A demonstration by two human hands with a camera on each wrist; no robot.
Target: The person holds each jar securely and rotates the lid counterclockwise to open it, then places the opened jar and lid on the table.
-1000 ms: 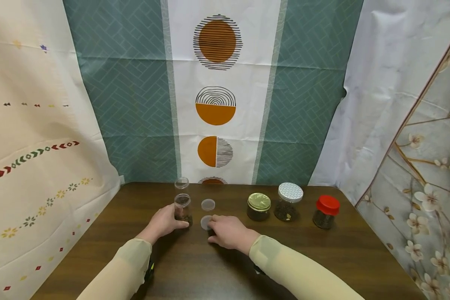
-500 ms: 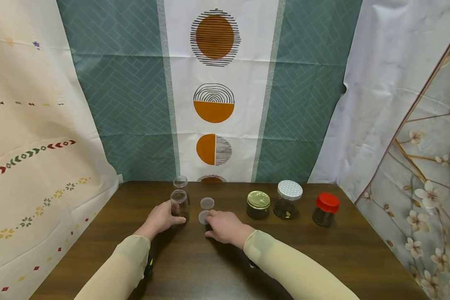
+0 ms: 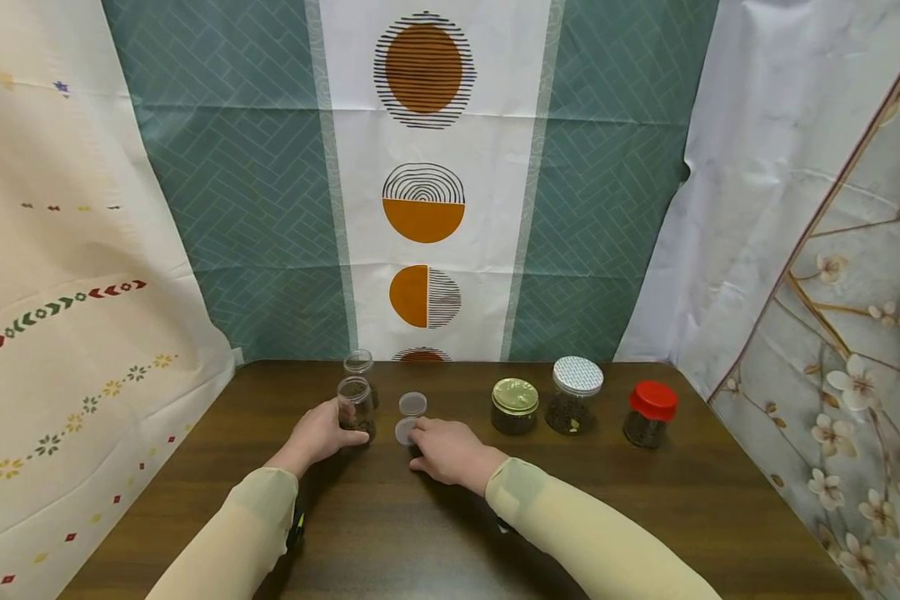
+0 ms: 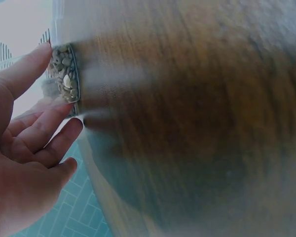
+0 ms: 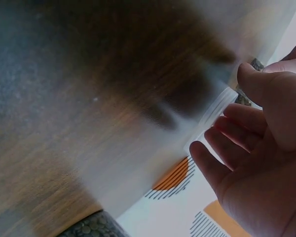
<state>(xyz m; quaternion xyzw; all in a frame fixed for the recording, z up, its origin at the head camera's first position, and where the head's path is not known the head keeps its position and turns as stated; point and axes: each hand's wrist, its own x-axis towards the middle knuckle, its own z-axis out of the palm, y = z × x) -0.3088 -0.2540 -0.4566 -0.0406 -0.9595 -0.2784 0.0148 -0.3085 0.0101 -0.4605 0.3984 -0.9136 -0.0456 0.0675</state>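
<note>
My left hand (image 3: 318,435) grips a clear, lidless jar (image 3: 355,404) standing on the table, thumb on the near side. Small grey-brown pebble-like pieces (image 4: 65,74) lie in its bottom. Right behind it stands a second lidless clear jar (image 3: 359,363), partly covered by the first. My right hand (image 3: 450,450) has its fingertips at the edge of a round translucent lid (image 3: 405,431) lying flat; in the right wrist view those fingers (image 5: 207,158) are loosely bent beside the lid's rim (image 5: 212,116). Another translucent lid (image 3: 412,404) lies just behind.
To the right stand three closed jars with dark contents: one with a gold lid (image 3: 515,395), one with a white patterned lid (image 3: 578,376) and one with a red lid (image 3: 653,400). Patterned cloth (image 3: 420,167) hangs behind the brown wooden table (image 3: 390,533).
My left hand has shifted the front jar slightly back toward the rear jar. The front lid under my right fingers has slid a little closer to the other lid. The head view has shifted slightly.
</note>
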